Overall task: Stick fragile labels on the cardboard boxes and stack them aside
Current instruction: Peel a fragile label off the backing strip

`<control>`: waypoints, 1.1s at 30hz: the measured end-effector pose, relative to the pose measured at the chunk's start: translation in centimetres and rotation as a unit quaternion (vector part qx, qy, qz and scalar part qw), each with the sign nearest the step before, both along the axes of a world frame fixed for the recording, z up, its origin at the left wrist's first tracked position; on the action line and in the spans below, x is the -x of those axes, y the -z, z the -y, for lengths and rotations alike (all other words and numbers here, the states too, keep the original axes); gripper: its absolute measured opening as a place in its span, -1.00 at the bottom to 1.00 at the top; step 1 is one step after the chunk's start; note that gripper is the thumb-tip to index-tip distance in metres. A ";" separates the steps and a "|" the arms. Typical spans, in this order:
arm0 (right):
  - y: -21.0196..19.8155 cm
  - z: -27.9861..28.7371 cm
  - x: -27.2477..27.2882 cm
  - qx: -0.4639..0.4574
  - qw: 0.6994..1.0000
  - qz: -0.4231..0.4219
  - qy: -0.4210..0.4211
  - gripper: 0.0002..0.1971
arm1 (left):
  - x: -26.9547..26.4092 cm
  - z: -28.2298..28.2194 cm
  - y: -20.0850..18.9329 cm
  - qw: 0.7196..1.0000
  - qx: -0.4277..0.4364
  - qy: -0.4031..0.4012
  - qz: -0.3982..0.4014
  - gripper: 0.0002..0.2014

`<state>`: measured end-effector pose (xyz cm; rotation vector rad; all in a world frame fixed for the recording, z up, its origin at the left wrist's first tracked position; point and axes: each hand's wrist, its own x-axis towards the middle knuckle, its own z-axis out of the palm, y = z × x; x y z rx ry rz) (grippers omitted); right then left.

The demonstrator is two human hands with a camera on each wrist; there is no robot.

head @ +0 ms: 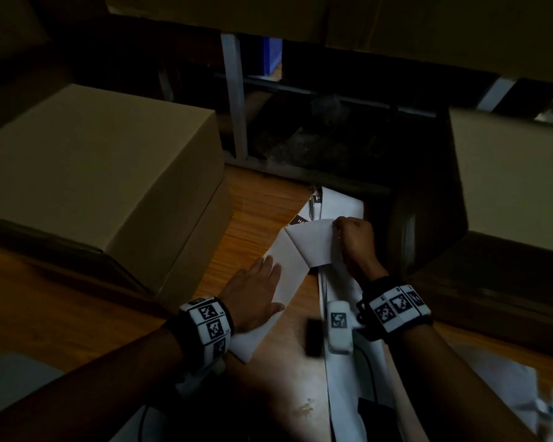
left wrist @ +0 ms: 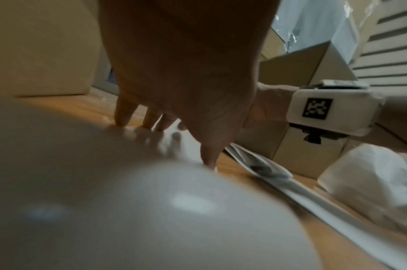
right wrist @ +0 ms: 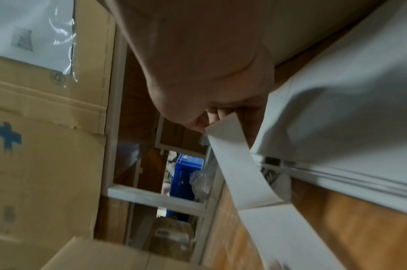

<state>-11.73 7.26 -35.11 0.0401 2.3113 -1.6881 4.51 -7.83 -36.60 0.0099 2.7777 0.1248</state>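
A white label sheet (head: 284, 275) lies on the wooden table (head: 256, 199). My left hand (head: 256, 291) rests flat on its near end with straight fingers (left wrist: 123, 117) pressing it down. My right hand (head: 355, 237) pinches the folded-back white flap (head: 313, 244) of the sheet, lifted off the table (right wrist: 230, 149). More label sheets (head: 339, 202) with dark print lie under and behind it. A closed cardboard box (head: 103, 161) stands on another box at the left.
Another cardboard box (head: 517, 173) stands at the right. A white metal shelf frame (head: 233, 97) and a blue crate (right wrist: 186, 175) are behind the table. A small black object (head: 313, 338) and white sheets (head: 348, 378) lie near my wrists.
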 end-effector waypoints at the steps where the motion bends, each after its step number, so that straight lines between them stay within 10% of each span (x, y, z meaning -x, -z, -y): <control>1: -0.3 0.1 0.1 -0.001 1.000 0.004 0.000 -0.65 | 0.2 0.0 -0.1 1.000 -0.003 0.002 -0.001 -0.15; 10: -1.3 0.5 0.0 0.007 0.998 0.008 -0.069 -0.76 | 4.3 -1.4 -1.6 0.986 -0.042 -0.064 -0.146 -0.49; 22: -5.8 0.4 1.1 -0.076 0.991 -0.106 0.022 -0.60 | 4.6 -1.7 0.1 0.989 0.103 0.006 -0.102 -0.45; 33: -9.3 0.1 -0.4 0.145 0.969 -0.169 0.111 -0.69 | 5.2 -1.2 -1.1 0.995 0.056 0.005 -0.077 -0.47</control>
